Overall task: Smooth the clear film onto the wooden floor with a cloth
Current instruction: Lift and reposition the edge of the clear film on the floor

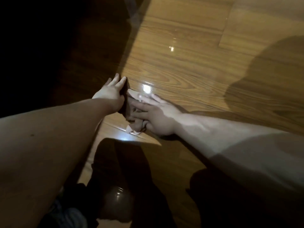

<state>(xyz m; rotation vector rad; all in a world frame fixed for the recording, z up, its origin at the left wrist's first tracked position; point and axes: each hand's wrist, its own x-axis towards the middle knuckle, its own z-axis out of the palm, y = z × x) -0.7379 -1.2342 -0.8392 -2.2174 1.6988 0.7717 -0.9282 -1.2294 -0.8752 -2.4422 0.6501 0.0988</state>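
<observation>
- The wooden floor [189,51] fills the view: brightly lit planks with clear grain on the right, deep shadow on the left, the boundary running diagonally from the top centre down to the hands.
- The clear film [172,79] shows only as a glossy sheen with bright glints over the lit planks; its edge cannot be made out with certainty, though a faint line runs along the shadow boundary.
- A rounded dark shadow [263,83] lies on the lit floor at the right.
- Two bare forearms reach in from the lower corners and meet near the middle.
- A dark clothed knee [118,162] sits at the bottom centre between the arms.
- The right hand [156,116] is pressed flat on the floor, fingers spread forward and leftward, palm and fingers bearing down on the cloth rather than gripping around it.
- The left hand [109,92] is at the shadow line just beside the right one, fingers extended and loosely together, resting against a dark raised fold; whether it pinches anything I cannot tell.
- The cloth [134,127] is pale and crumpled under the right hand, corners poking out beyond the fingertips and below the thumb.
</observation>
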